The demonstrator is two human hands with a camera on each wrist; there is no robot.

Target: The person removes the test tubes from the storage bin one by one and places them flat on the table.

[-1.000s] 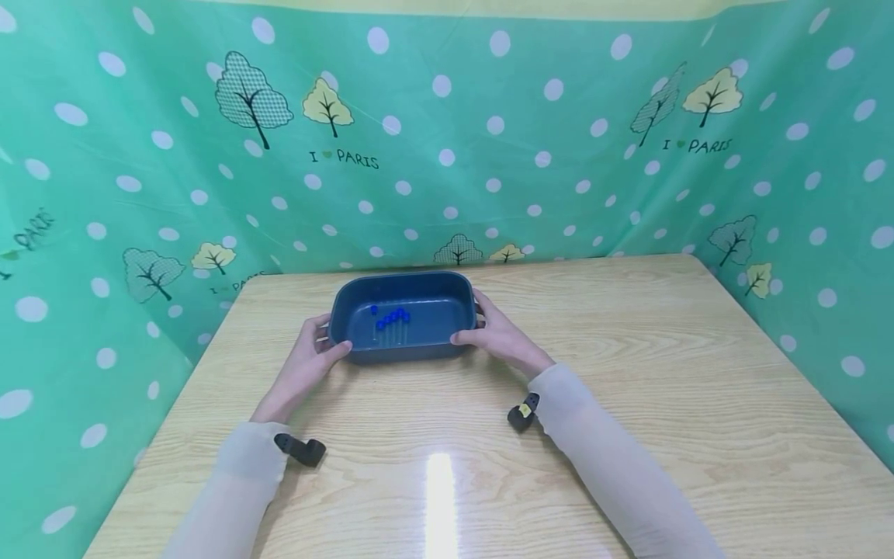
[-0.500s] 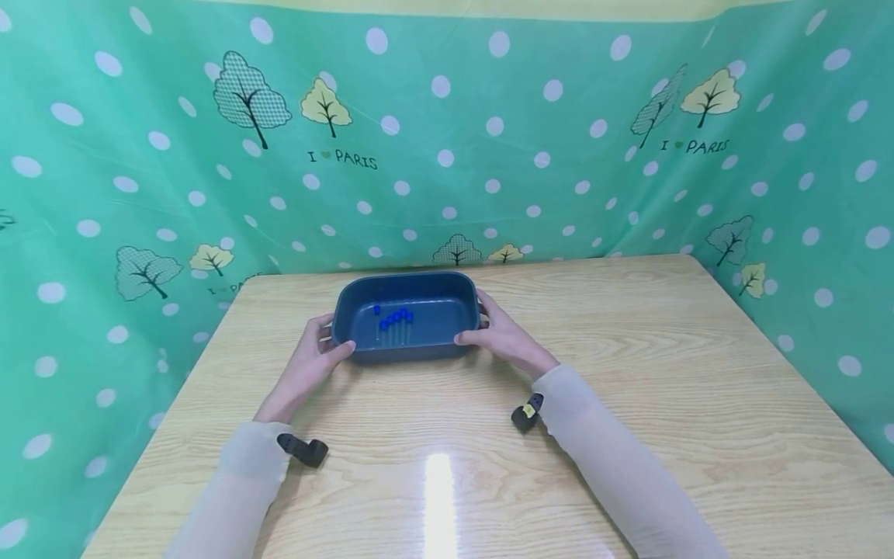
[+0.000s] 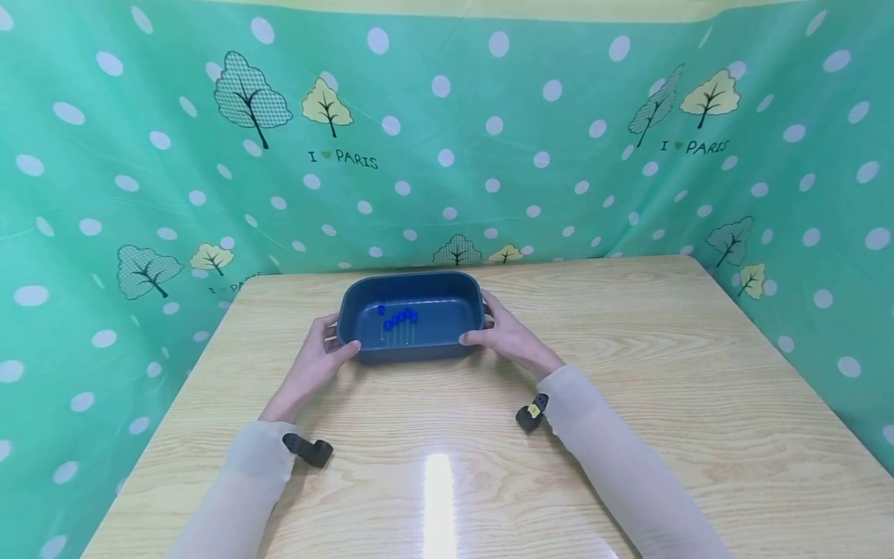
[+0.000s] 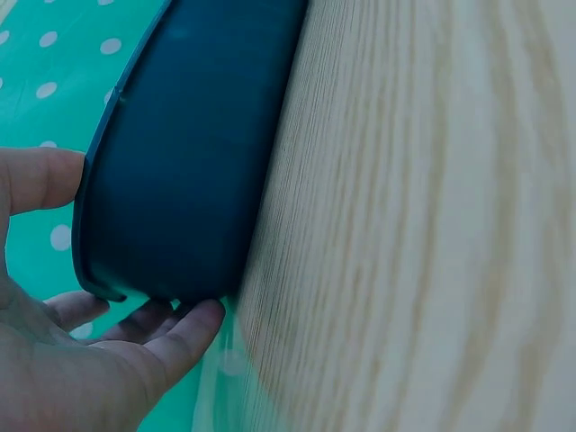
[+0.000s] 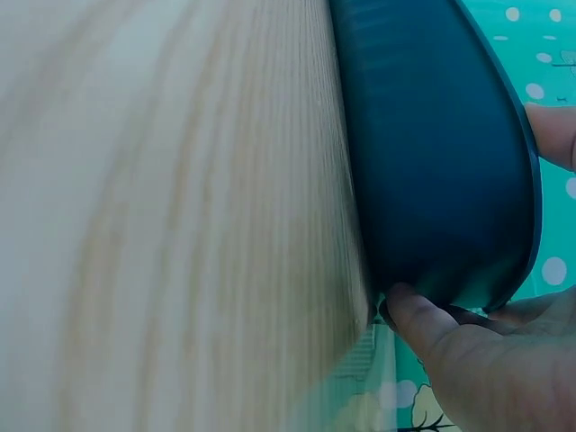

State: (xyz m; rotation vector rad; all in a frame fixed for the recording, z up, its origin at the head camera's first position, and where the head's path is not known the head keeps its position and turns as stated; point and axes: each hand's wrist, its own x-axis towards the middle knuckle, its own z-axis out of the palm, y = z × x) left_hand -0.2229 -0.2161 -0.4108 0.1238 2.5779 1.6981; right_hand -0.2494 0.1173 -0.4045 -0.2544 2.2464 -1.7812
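A dark blue oblong basin (image 3: 436, 330) with rounded corners stands near the back of the table, held by both my hands. At its left end my left hand (image 3: 317, 357) grips it, thumb on the front rim and fingers against the outer end wall. My right hand (image 3: 506, 335) holds the opposite end in the same way. Inside, left of the middle, lie several small bright blue pieces (image 3: 401, 317) with pale thin streaks below them; their kind is too small to make out. The left wrist view shows fingertips (image 4: 207, 315) low on the basin's wall, close to the table.
A pale wood-grain table (image 3: 628, 373) extends in front and to the right. Behind and beside it hangs a green dotted cloth (image 3: 447, 186) with printed trees. A bright light reflection (image 3: 438, 505) lies on the near part of the table.
The basin has slid slightly to the right across the table, both hands moving along with it. The grip at each end looks the same, and the blue pieces keep their arrangement.
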